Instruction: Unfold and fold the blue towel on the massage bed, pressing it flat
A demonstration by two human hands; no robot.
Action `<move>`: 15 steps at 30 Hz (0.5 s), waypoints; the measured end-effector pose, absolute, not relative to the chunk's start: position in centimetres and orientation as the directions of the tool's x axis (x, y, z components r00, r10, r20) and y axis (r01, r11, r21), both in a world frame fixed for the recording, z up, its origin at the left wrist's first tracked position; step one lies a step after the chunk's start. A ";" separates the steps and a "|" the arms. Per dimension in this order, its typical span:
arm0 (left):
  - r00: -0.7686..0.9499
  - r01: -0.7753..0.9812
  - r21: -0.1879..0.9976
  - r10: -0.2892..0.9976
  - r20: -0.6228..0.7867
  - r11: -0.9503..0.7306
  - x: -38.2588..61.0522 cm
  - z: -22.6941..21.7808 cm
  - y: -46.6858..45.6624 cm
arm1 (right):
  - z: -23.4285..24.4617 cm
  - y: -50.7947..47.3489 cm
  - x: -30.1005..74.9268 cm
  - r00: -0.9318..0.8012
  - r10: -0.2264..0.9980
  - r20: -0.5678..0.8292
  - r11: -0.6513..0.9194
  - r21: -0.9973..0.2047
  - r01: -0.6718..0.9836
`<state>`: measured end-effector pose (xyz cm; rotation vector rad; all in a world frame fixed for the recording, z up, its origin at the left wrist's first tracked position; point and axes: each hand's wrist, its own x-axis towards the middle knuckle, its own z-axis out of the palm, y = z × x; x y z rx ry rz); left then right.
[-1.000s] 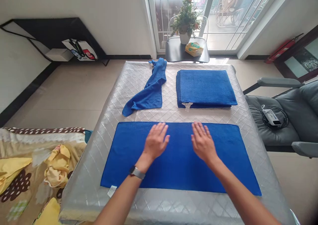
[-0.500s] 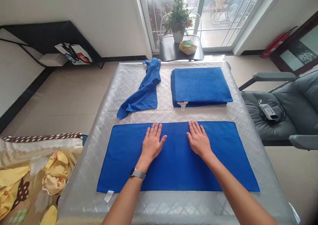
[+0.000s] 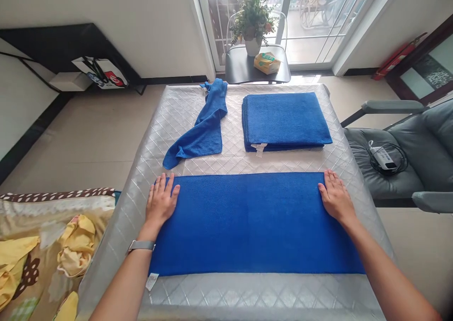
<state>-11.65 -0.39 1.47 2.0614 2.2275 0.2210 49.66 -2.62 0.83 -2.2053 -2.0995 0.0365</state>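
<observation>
A blue towel [image 3: 244,226] lies spread flat across the near part of the table, long side left to right, with a white tag at its near left corner. Flat on its far left corner rests my left hand [image 3: 162,200], fingers extended, a watch on the wrist. My right hand [image 3: 336,196] lies open on the far right corner, palm down. Beyond the towel, to the right, is a stack of folded blue towels [image 3: 286,120] with white tags. A crumpled blue towel [image 3: 201,132] lies at the far left of the table.
The table [image 3: 226,292] has a silver quilted cover. Behind it stands a chair [image 3: 235,71] with a potted plant [image 3: 253,23] and a yellow tissue pack [image 3: 266,63]. A grey armchair [image 3: 396,141] holding a coiled cable is at the right; patterned bedding [image 3: 46,264] is at the left.
Both hands have slid apart over the spread towel, the left one leftward and the right one rightward, from near its middle to its far corners. The view has shifted slightly.
</observation>
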 end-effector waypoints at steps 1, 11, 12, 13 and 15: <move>-0.084 0.981 0.178 0.996 0.021 0.079 -11.9 1.5 -0.3 | 0.9 -2.6 49.8 0.049 0.998 0.050 -0.045 -0.084 0.995; 0.049 0.956 0.275 0.978 0.202 -0.104 -1.0 4.9 -1.2 | 5.2 -3.3 36.2 -0.150 0.983 0.108 0.165 -0.154 0.974; 0.128 0.942 0.286 0.975 0.181 -0.177 1.6 5.1 -1.4 | 5.2 -3.3 33.6 -0.227 0.969 0.099 0.241 -0.172 0.955; 0.216 0.921 0.294 0.964 0.156 -0.254 4.2 5.2 -1.6 | 5.1 -3.3 31.3 -0.287 0.954 0.088 0.299 -0.194 0.934; 0.374 0.867 0.301 0.918 0.132 -0.397 8.7 4.9 -1.9 | 4.5 -3.2 27.6 -0.349 0.934 0.077 0.358 -0.228 0.906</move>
